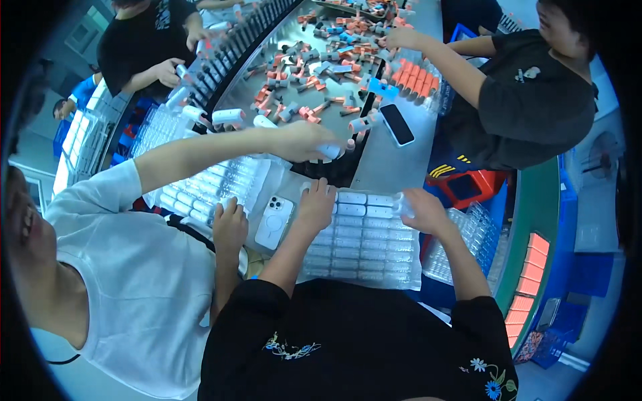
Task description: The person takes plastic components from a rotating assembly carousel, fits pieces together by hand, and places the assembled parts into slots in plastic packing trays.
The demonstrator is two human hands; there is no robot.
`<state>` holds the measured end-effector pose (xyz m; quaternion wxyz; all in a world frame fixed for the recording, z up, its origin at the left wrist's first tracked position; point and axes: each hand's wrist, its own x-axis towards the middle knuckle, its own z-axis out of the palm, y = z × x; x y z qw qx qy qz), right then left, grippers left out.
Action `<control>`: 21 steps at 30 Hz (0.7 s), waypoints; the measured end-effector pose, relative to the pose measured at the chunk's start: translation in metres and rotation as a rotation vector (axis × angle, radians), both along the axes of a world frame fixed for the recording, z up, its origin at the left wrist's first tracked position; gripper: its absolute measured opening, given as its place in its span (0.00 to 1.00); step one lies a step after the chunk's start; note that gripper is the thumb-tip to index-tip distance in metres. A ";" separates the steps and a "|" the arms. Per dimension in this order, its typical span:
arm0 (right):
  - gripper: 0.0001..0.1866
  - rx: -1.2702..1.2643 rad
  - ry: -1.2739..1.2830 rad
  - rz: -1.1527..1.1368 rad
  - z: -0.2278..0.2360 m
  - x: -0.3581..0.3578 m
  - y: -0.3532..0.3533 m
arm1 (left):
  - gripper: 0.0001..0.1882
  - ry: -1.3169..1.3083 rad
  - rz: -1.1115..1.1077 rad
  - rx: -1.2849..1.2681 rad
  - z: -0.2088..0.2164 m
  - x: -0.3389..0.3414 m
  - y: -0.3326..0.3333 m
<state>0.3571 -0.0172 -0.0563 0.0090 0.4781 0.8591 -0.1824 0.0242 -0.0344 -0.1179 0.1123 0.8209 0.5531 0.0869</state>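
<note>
A clear plastic blister tray (361,257) lies in front of me, with white oblong pieces (352,198) in its far rows; the nearer pockets look transparent. At the tray's far left corner, my left hand (317,206) has its fingers bent and closed; what they hold is hard to make out. My right hand (426,212) is at the far right corner, with thumb and fingers closed around a white piece (403,204). A white-backed phone (274,222) lies left of my left wrist.
A co-worker's arm (214,150) crosses at left, a white piece in that hand. Beyond spreads a metal work surface (231,87) with many orange and grey parts (314,73). A dark-screened phone (397,125) lies ahead. Other people work at both sides; a red box (471,187) stands right.
</note>
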 end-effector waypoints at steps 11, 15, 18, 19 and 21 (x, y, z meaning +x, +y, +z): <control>0.35 0.643 -0.059 0.107 0.075 -0.108 0.182 | 0.16 0.059 -0.025 -0.056 0.009 -0.001 0.018; 0.30 0.378 0.135 -0.036 0.027 -0.156 0.162 | 0.33 -0.068 0.044 -0.136 0.089 -0.030 0.000; 0.31 0.581 0.262 -0.315 0.010 -0.142 0.110 | 0.33 -0.418 -0.043 -0.385 0.139 -0.013 0.023; 0.31 0.346 0.363 -0.413 0.012 -0.155 0.096 | 0.32 -0.555 -0.009 -0.393 0.154 -0.014 0.027; 0.30 0.137 0.396 -0.370 -0.006 -0.147 0.063 | 0.30 -0.858 0.068 -0.389 0.165 0.002 0.041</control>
